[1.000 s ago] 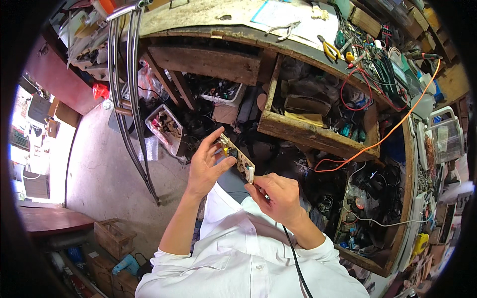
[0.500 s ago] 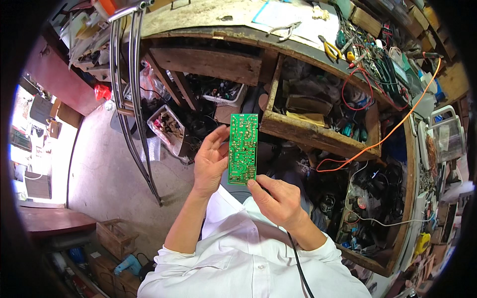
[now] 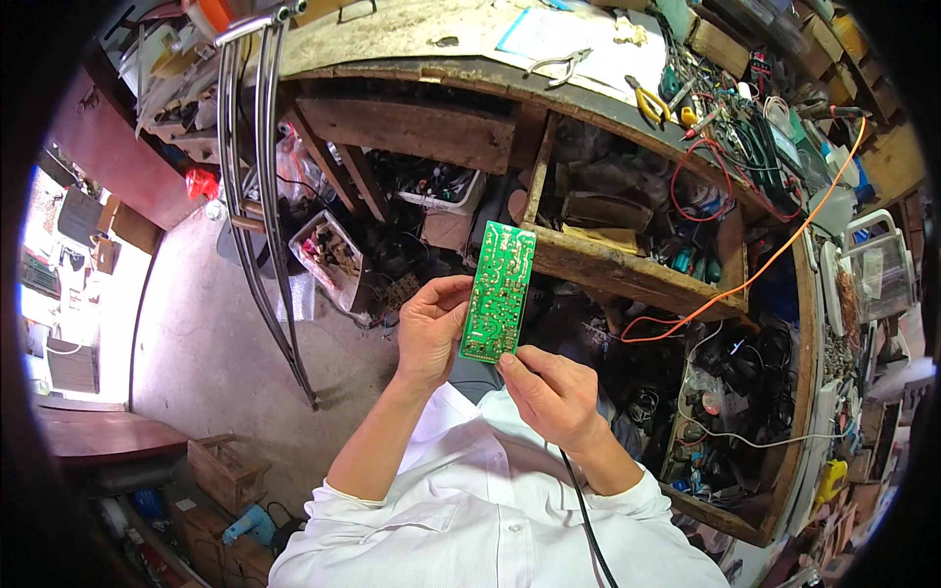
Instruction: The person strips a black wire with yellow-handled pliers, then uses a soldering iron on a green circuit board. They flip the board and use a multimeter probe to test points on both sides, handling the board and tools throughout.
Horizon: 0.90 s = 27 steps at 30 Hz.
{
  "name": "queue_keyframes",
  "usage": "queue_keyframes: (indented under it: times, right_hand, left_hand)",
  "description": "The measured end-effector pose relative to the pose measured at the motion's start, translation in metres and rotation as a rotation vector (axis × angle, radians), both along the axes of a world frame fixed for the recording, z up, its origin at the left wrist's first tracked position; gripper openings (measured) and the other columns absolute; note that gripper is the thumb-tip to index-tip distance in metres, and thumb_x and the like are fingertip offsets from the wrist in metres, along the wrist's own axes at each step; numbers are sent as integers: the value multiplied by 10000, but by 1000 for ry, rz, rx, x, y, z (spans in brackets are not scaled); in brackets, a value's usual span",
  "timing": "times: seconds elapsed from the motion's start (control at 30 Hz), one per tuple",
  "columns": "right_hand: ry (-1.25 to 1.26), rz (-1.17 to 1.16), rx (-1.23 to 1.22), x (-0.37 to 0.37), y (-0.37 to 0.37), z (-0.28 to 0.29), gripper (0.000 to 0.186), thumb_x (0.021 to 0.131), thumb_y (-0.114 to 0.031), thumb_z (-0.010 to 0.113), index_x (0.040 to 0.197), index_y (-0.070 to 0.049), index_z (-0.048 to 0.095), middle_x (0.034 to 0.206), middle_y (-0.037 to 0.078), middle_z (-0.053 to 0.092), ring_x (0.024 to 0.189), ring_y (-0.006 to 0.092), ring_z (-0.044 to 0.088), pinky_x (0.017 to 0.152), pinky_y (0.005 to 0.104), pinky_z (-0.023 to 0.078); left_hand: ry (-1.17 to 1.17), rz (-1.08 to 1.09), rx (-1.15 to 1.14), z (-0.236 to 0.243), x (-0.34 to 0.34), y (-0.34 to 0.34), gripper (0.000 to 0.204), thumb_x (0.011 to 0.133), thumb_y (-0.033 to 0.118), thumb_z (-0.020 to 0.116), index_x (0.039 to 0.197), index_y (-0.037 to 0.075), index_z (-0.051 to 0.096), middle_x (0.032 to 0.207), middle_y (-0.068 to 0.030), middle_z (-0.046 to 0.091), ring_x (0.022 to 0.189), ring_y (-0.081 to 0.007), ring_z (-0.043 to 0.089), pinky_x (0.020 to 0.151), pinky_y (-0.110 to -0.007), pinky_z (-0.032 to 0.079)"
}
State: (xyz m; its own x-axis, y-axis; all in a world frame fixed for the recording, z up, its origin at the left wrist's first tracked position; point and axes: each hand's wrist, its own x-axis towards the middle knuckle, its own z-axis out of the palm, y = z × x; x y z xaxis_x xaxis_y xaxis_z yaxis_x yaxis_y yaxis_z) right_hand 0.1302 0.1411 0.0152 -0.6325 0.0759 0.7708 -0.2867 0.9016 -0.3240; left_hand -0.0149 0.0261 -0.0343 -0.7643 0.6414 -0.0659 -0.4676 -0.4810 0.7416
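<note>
A long green circuit board (image 3: 498, 292) is held up in front of my chest, its soldered side with many shiny joints facing me. It leans slightly, with the top toward the right. My left hand (image 3: 431, 331) has its fingers curled against the board's left edge, some of them behind it. At the lower right corner, my right hand (image 3: 554, 392) pinches the board with the thumb on the front. The other right fingers are mostly hidden beneath. A black cable (image 3: 580, 495) runs down from under my right hand across the white shirt.
Beyond the board is a wooden workbench (image 3: 392, 44) with pliers (image 3: 561, 69), yellow-handled cutters (image 3: 647, 101) and tangled tools. An open drawer (image 3: 627, 265) juts out at the right, near an orange cable (image 3: 725, 292). Metal crutches (image 3: 265, 176) lean at the left beside a box of parts (image 3: 328, 257).
The circuit board has shifted a little right and tilted clockwise. My left fingers, more spread before, have closed in on its left edge. My right hand keeps its pinch on the lower corner.
</note>
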Motion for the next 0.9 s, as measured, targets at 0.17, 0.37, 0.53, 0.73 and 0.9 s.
queue_keyframes:
  times: [0.17, 0.37, 0.53, 0.73, 0.9]
  right_hand:
    - [1, -7, -2, 1, 1, 0, 309, 710, 42, 769, 1013, -1, 723, 875, 122, 686, 611, 185, 647, 495, 267, 515]
    - [40, -47, 1, -1, 7, 5, 281, 708, 38, 775, 979, -6, 716, 873, 111, 679, 596, 189, 629, 489, 276, 499]
    - [-6, -93, -1, 8, 17, 15, 311, 721, 61, 817, 1014, 5, 728, 857, 106, 694, 656, 215, 679, 546, 288, 545]
    - [42, -200, -47, 14, 35, 21, 258, 734, 32, 829, 965, -29, 732, 872, 105, 700, 660, 223, 681, 550, 294, 551]
    - [31, -187, -112, 10, 44, 25, 227, 756, -9, 830, 960, -27, 732, 879, 109, 703, 664, 227, 692, 547, 308, 562]
  left_hand:
    - [21, 44, 5, 7, 6, 7, 287, 921, -7, 679, 1205, -44, 656, 1079, -119, 730, 899, -129, 699, 778, -244, 580]
    - [101, 91, -80, 19, 15, 24, 260, 943, 20, 669, 1196, -39, 679, 1063, -102, 735, 902, -113, 692, 803, -243, 567]
    - [54, 6, -15, 28, 16, 42, 228, 962, 46, 659, 1175, -33, 670, 1044, -85, 725, 892, -105, 681, 787, -240, 561]
    - [153, -111, 4, 29, 11, 74, 210, 950, 34, 668, 1145, -16, 609, 1054, -64, 677, 921, -105, 653, 824, -233, 525]
    - [420, -45, -53, 23, 1, 99, 309, 849, 11, 745, 1130, 0, 617, 1030, -51, 685, 932, -109, 650, 848, -253, 520]
